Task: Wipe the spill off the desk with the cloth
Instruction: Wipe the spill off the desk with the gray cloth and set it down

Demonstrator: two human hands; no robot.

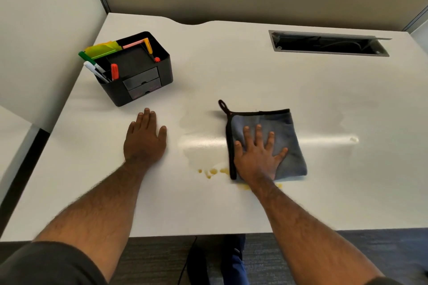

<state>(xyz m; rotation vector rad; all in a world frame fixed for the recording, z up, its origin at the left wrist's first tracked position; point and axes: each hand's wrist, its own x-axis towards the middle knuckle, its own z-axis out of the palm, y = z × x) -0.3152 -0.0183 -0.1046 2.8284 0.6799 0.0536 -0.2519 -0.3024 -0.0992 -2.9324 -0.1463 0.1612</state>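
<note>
Soft, light cloth (pixel 275 132) near desk (pixel 231 65) front edge — right hand (pixel 257 157) splayed flat pins it, left hand (pixel 144 139) flat, empty — yellow spill (pixel 213 172) probably runs under it.

No text legible anywhere — markers' labels too blurred.

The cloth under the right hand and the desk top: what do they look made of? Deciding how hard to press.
The cloth looks like soft, napped blue-grey fabric, probably microfibre, with a stitched black edge and hanging loop; it lies limp and flat under the right hand. The desk looks like smooth white laminate, semi-gloss: a light streak reflects off it and the yellowish spill beads on top rather than soaking in.
</note>
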